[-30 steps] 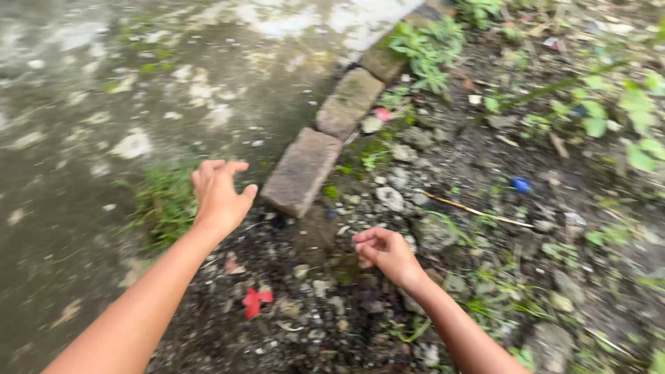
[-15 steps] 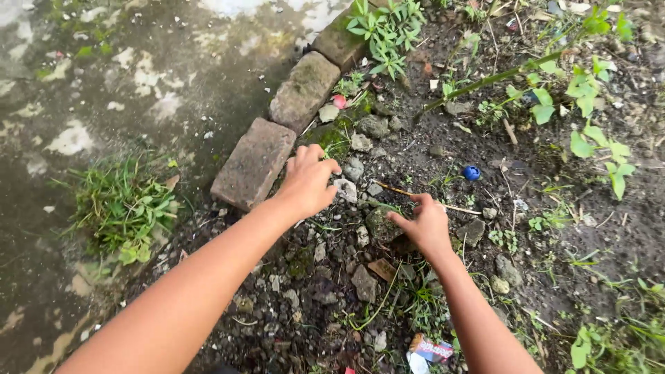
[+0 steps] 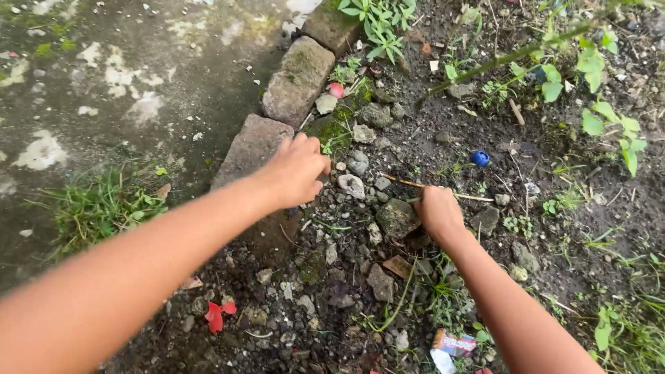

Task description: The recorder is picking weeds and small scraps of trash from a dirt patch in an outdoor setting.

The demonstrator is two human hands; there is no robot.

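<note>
Left hand [image 3: 296,170] curled loosely over brick [image 3: 251,147], grasp unclear; right hand [image 3: 438,211] clenched near stick [image 3: 436,190], contents hidden; risk: loose stones [image 3: 352,185] shifting, scraping fingers.

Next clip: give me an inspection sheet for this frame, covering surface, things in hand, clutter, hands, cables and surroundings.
Surface: dark soil strewn with stones, beside wet concrete.
Things in hand: thin stick at the right hand; brick under the left hand; mossy stone between the hands.
Clutter: blue cap, red scrap, wrapper.
Hands: left hand curled at the brick's end, grip unclear; right hand closed at the stick.
Cables: nothing seen.
Surroundings: brick edging row, grass tuft, weeds.
</note>
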